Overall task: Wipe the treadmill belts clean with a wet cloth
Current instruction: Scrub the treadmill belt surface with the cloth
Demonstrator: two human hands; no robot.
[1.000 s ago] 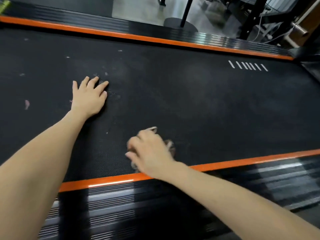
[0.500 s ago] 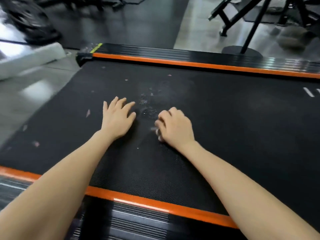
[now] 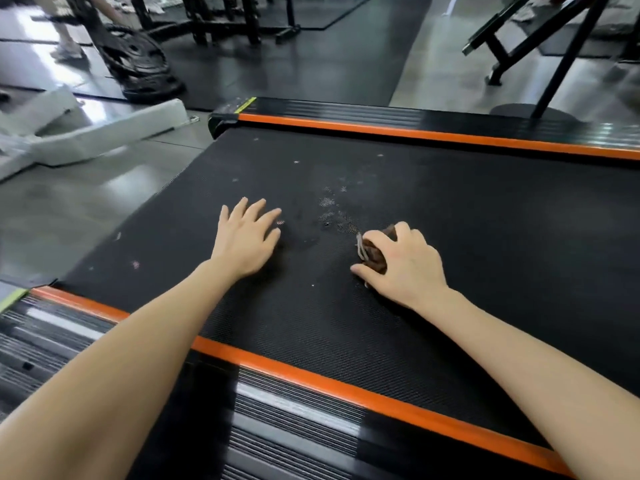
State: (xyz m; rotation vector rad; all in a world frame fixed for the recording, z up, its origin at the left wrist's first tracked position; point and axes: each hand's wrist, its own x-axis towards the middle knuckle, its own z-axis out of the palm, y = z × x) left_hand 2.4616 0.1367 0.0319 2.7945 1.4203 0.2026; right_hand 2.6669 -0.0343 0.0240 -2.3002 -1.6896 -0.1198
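Head view: our right hand [image 3: 401, 268] grips a bunched brown cloth [image 3: 375, 254] on the black textured treadmill belt [image 3: 485, 220]. The wad lies lengthwise away from us, pale edge toward our left hand [image 3: 247, 239], which presses flat, fingers spread. The belt runs left to right between orange side strips [image 3: 346, 386].

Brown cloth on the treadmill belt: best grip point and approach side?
Come from above and clamp the bunched middle of the brown cloth, as the right hand does, fingers curled over it, thumb at the near side. It lies wadded on the belt, so nothing reaches under it; the pale edge on its left probably holds worse.
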